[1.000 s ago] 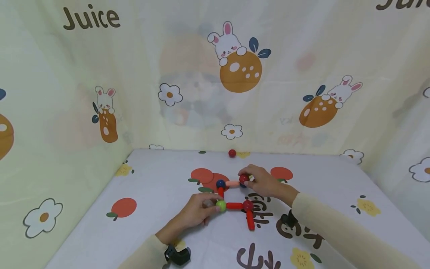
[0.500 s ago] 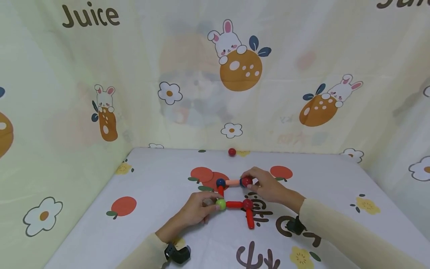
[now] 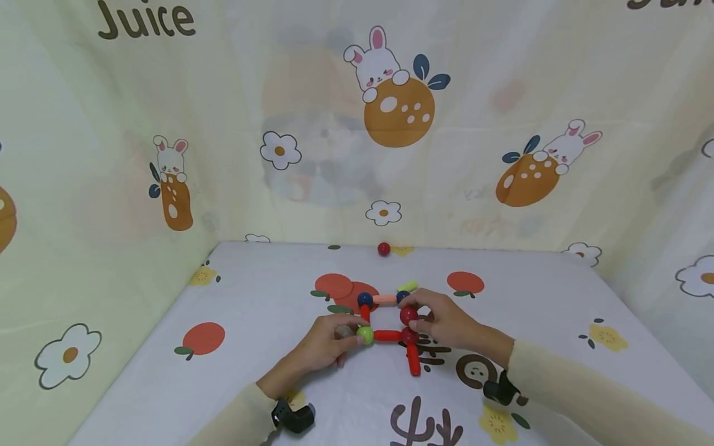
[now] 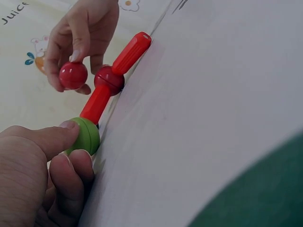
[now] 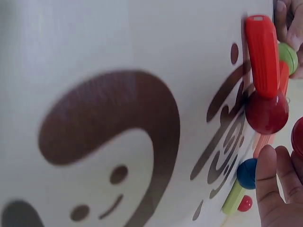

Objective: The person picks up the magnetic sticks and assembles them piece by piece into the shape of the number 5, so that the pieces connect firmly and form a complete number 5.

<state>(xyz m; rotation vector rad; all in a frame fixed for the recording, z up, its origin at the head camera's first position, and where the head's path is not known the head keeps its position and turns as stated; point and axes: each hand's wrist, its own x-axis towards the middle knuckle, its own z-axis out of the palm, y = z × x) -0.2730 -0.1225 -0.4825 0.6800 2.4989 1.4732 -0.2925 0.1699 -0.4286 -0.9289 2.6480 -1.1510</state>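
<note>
In the head view my left hand (image 3: pixel 326 344) pinches a green ball (image 3: pixel 365 336) at the near left corner of a toy ball-and-rod frame. A red rod (image 3: pixel 387 336) joins it to a dark red ball (image 5: pixel 267 112), from which another red rod (image 3: pixel 413 360) points toward me. Behind, a blue ball (image 3: pixel 365 300) and a pink rod (image 3: pixel 383 299) lead to a second blue ball (image 5: pixel 248 173) bearing a light-green rod (image 3: pixel 408 286). My right hand (image 3: pixel 446 317) holds a separate red ball (image 4: pixel 73 75) between thumb and fingers, just behind the dark red one.
A loose red ball (image 3: pixel 383 249) lies at the table's back edge. The white tablecloth (image 3: pixel 268 297) carries fruit and letter prints. A printed curtain (image 3: pixel 312 93) rises behind and along both sides. Black wrist devices (image 3: pixel 294 416) sit on both wrists.
My right hand has carried its red ball from the far right blue ball toward me, close to the dark red ball. The light-green rod now shows. My left hand keeps its pinch on the green ball.
</note>
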